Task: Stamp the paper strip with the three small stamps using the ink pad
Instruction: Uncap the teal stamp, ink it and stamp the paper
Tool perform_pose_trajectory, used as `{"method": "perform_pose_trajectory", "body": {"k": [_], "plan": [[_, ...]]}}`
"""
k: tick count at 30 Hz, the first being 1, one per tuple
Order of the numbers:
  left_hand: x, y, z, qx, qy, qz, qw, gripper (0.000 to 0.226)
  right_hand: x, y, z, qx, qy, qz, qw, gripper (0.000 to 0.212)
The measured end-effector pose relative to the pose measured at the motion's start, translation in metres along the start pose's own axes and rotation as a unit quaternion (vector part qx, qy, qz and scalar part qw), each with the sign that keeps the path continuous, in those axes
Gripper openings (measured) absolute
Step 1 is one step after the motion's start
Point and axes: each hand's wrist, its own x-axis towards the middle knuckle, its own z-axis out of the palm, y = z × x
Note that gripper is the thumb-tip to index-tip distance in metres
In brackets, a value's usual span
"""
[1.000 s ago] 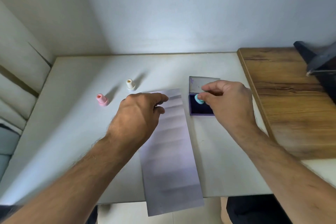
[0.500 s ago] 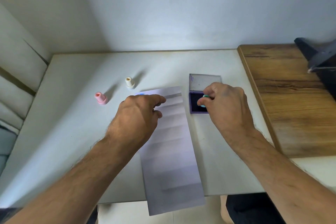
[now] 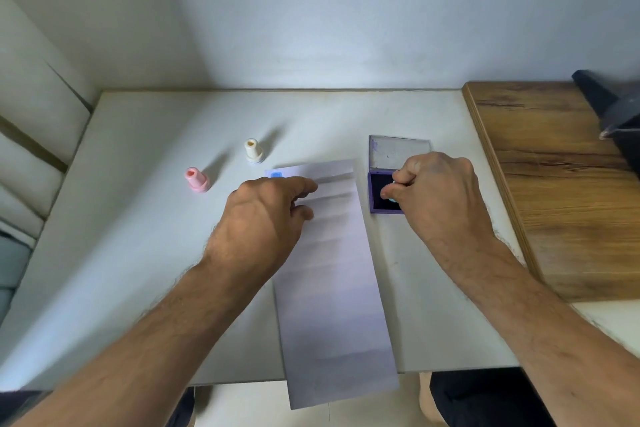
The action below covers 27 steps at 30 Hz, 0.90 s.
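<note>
Gripping a small teal stamp (image 3: 392,199) in curled fingers, our right hand (image 3: 438,196) presses it down into the dark well of the purple ink pad (image 3: 376,196), whose lid (image 3: 398,152) lies folded open toward the far edge of the white surface (image 3: 138,253). Only a sliver of the stamp shows below the knuckles.

Our left hand (image 3: 263,218) rests on the paper strip (image 3: 332,288) near its far end, fingers loosely bent and holding nothing, pinning the sheet flat. The strip runs from mid-surface back to the near edge and hangs over it (faint fold lines cross it). At its far left corner sits a blue mark (image 3: 276,174), just beyond our left fingertips.

Two more stamps stand upright toward the left edge: a pink stamp (image 3: 196,180) and, farther back and nearer the strip, a cream stamp (image 3: 254,151); both are clear of the paper.

Along the right edge a wooden board (image 3: 554,184) abuts the surface, with a dark object (image 3: 616,107) at its far corner.
</note>
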Motion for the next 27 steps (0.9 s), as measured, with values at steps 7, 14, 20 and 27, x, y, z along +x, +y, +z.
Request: {"method": "perform_pose_trajectory", "body": {"k": [7,14,20,27], "plan": [[0.004,-0.009,0.003,-0.014,0.011,-0.011,1.0,0.031,0.003,0.002,-0.005,-0.01,-0.007,-0.017,1.0,0.007],[0.003,-0.009,0.006,-0.043,-0.002,-0.004,0.999,0.04,0.008,0.003,-0.004,0.013,0.004,0.015,1.0,0.018],[0.004,-0.019,0.004,-0.043,0.01,-0.012,0.999,0.041,0.008,0.0,-0.001,-0.047,0.001,-0.009,0.999,0.011],[0.004,-0.022,0.003,-0.017,0.007,-0.01,1.0,0.04,0.002,0.0,-0.001,-0.021,0.03,-0.02,0.999,0.007]]}}
